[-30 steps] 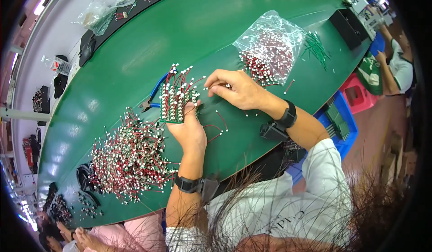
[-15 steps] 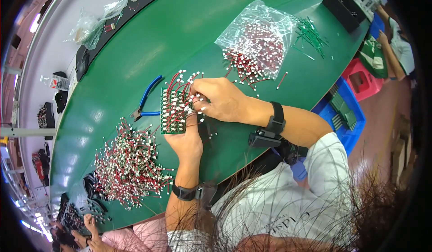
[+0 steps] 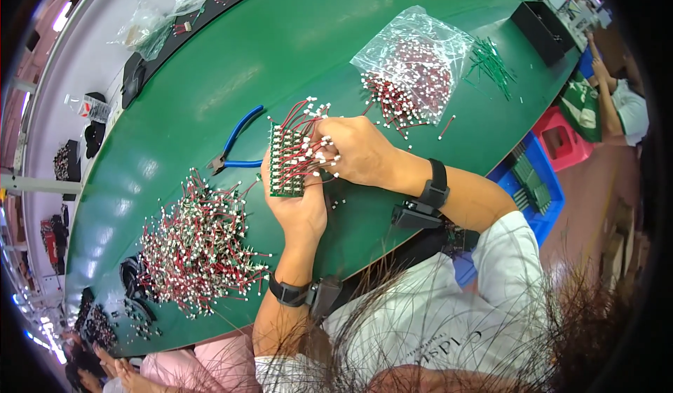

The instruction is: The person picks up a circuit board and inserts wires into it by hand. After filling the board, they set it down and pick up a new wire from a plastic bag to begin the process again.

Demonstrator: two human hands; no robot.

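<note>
My left hand grips a green circuit board panel from below, tilted above the table. Rows of small white connectors cover the panel, and red wires with white plugs stick out from its far and right sides. At the panel's right edge, my right hand is closed with bent fingers around some of these wires; its fingertips are partly hidden. Left of the panel lie blue-handled cutting pliers. A big heap of red wires with white plugs spreads nearer and to the left.
Beyond my right hand, a clear plastic bag spills more wires. Green ties and a black box lie farther right. Off the table's right edge are a blue crate with green boards and a pink stool. Other people sit nearby.
The red wires that lay across the panel are now swept toward its right side, baring the connector rows on the left. My right hand stays at the right edge. The whole view has shifted slightly.
</note>
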